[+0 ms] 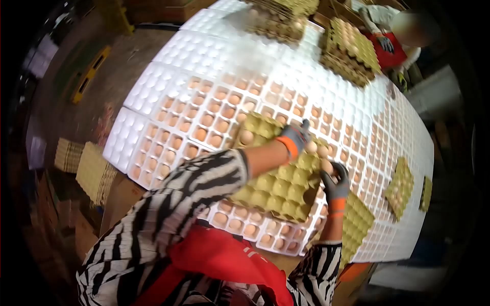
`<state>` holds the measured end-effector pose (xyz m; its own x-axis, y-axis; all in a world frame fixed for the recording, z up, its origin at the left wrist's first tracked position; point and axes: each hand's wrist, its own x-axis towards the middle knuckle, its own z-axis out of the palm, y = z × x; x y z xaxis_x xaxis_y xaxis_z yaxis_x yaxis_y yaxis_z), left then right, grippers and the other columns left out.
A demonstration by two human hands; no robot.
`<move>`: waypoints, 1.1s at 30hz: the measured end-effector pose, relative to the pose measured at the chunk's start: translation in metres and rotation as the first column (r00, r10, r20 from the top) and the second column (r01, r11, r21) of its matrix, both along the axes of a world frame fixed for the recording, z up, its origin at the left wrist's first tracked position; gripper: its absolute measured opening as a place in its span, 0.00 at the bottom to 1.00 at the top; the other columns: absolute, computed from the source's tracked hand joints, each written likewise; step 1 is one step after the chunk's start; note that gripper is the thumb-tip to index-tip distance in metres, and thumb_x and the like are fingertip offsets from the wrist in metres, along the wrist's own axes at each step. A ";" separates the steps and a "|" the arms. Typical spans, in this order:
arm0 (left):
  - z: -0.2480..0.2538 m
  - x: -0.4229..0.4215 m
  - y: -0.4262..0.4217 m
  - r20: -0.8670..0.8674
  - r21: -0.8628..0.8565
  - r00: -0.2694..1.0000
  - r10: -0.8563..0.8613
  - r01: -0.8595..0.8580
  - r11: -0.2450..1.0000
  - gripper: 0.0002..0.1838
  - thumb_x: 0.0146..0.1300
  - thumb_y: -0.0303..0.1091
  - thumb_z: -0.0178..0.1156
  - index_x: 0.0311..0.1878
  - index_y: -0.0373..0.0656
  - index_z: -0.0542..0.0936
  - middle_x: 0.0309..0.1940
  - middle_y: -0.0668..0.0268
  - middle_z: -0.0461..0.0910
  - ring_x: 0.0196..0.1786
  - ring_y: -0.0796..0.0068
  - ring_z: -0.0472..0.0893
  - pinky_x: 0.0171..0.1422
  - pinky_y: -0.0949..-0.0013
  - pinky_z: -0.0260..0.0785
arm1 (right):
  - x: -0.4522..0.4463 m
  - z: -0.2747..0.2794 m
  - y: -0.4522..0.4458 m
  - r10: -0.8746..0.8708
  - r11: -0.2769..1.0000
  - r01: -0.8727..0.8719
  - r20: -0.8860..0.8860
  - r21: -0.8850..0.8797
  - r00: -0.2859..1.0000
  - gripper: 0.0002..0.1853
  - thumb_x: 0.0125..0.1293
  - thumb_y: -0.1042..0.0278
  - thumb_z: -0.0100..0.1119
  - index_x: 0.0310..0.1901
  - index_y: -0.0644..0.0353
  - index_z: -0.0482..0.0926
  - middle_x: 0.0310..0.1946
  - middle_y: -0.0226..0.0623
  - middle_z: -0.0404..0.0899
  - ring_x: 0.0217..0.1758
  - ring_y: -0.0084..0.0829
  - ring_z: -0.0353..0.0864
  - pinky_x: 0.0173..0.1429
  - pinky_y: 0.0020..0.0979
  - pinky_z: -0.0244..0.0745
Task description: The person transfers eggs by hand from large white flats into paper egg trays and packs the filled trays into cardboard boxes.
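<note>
My left hand (296, 136), in a grey glove with an orange cuff, reaches over a yellow-green egg tray (278, 188); its fingers are blurred and what they hold, if anything, is unclear. At the tray's right edge my right hand (336, 178), gloved alike, has its fingers curled round an egg (327, 166). A few eggs lie between the two hands, and another egg (247, 137) sits near the tray's upper left corner. Most of the tray's cups hold nothing. Beneath it are white trays (153, 86), many of their cells filled with brown eggs (200, 134).
Stacked egg trays (349, 51) stand at the far side near a co-worker (390, 46) in a red apron. More pulp trays (357, 224) lie at the right, one with eggs (399, 188). Tray stacks (94, 173) stand at the left below the table edge.
</note>
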<state>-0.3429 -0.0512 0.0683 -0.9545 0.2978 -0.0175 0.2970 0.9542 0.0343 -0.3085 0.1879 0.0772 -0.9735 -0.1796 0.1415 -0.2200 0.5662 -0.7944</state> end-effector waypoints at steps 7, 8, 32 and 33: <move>-0.020 -0.022 0.023 0.007 -0.120 1.000 0.020 -0.019 0.993 0.19 0.69 0.32 0.55 0.61 0.41 0.82 0.67 0.48 0.73 0.54 0.49 0.82 0.35 0.53 0.74 | 0.020 0.025 -0.009 -0.265 0.896 0.371 0.375 -0.246 0.888 0.20 0.65 0.67 0.68 0.57 0.58 0.80 0.37 0.30 0.80 0.27 0.18 0.75 0.23 0.22 0.68; -0.027 -0.023 0.024 -0.020 -0.147 1.000 -0.002 -0.001 0.989 0.20 0.69 0.33 0.55 0.62 0.41 0.82 0.69 0.47 0.71 0.54 0.49 0.82 0.34 0.52 0.73 | 0.019 0.026 -0.016 -0.279 0.891 0.372 0.333 -0.261 0.901 0.23 0.64 0.65 0.69 0.60 0.58 0.79 0.28 0.32 0.78 0.24 0.23 0.75 0.22 0.26 0.68; -0.074 0.123 -0.438 -0.004 0.420 0.684 0.729 -0.661 0.622 0.18 0.64 0.44 0.65 0.55 0.55 0.75 0.64 0.56 0.68 0.48 0.52 0.84 0.50 0.54 0.78 | -0.006 -0.047 -0.511 0.542 0.831 -0.500 -0.154 0.244 0.826 0.19 0.58 0.63 0.71 0.51 0.57 0.82 0.50 0.41 0.80 0.51 0.40 0.81 0.52 0.36 0.79; -0.073 0.126 -0.438 0.022 0.378 0.704 0.710 -0.663 0.646 0.18 0.64 0.44 0.64 0.55 0.55 0.75 0.64 0.56 0.68 0.48 0.52 0.84 0.50 0.54 0.78 | -0.005 -0.053 -0.520 0.547 0.814 -0.496 -0.113 0.302 0.830 0.21 0.56 0.66 0.72 0.52 0.57 0.82 0.51 0.41 0.78 0.50 0.39 0.81 0.52 0.35 0.79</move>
